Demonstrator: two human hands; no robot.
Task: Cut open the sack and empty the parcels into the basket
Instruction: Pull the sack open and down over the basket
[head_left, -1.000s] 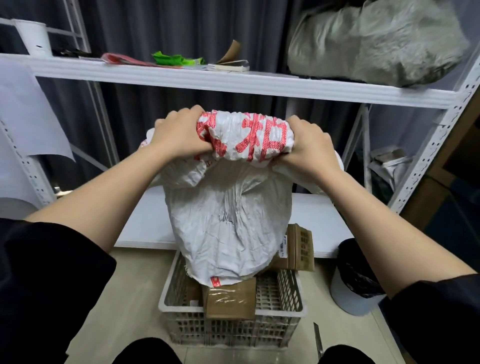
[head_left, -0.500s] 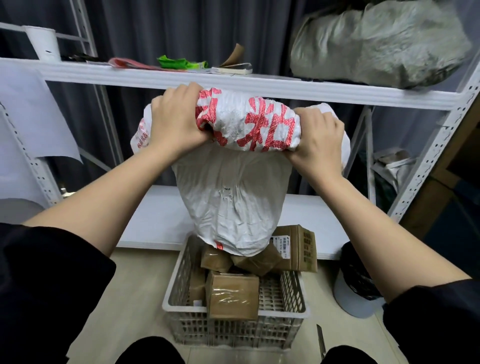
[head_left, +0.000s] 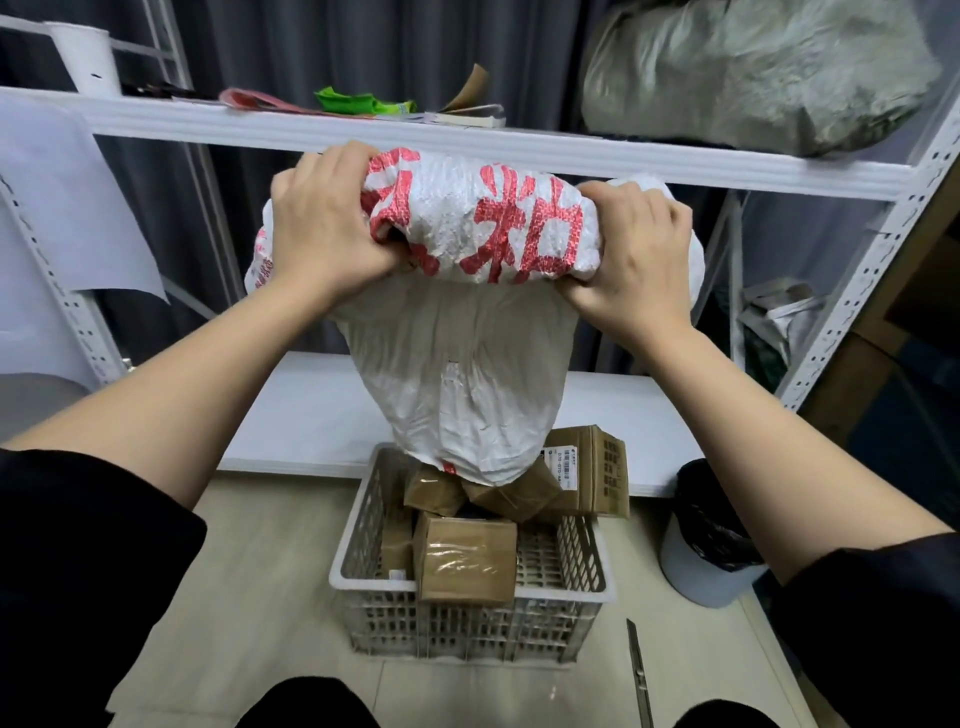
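Head view: your left hand (head_left: 327, 223) has its fingers (head_left: 291, 182) curled over the bunched top of the sack (head_left: 467, 374), knuckles toward you, thumb tucked under the fold by the red print. Your right hand (head_left: 631, 260) grips the other end of the same bunch, fingers (head_left: 660, 200) wrapped over the far side and thumb pressed in beneath. Both are clenched on the sack.

You hold the sack upside down between them, just in front of the upper shelf (head_left: 727, 166), and its body hangs straight down, crumpled and white. Its open lower end sits just above the basket (head_left: 467, 587), touching the top parcels there.

Brown parcels (head_left: 467, 561) lie heaped in the basket: one box leans against the near rim, two smaller ones sit right under the sack mouth, and a larger box (head_left: 597, 478) with a white label rests on the far right corner, tilted over the rim.

The basket stands on the floor (head_left: 249, 597), against the low white shelf (head_left: 311, 415). A cutter (head_left: 638, 670) lies on the floor just right of the basket. A bin (head_left: 711, 545) with a black liner stands farther right. A grey sack (head_left: 753, 73) rests on the upper shelf.
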